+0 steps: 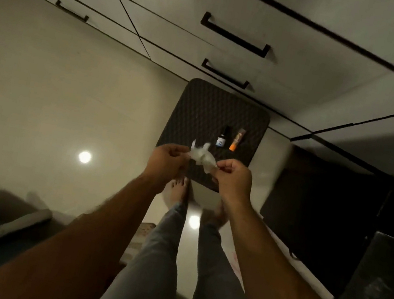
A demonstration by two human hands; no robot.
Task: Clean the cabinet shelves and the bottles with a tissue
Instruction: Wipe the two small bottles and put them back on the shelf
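Both hands hold one crumpled white tissue [201, 156] stretched between them above the near edge of a dark textured mat [204, 114] on the floor. The left hand [168, 158] pinches its left end, the right hand [231, 178] its right end. On the mat, toward its right edge, stand a small dark-capped bottle [222, 138] and, just beside it, an orange tube [236, 139].

Both arms reach forward and down, held close together. The left hand [167, 156] and right hand [232, 175] each pinch the tissue [201, 156] between fingertips.
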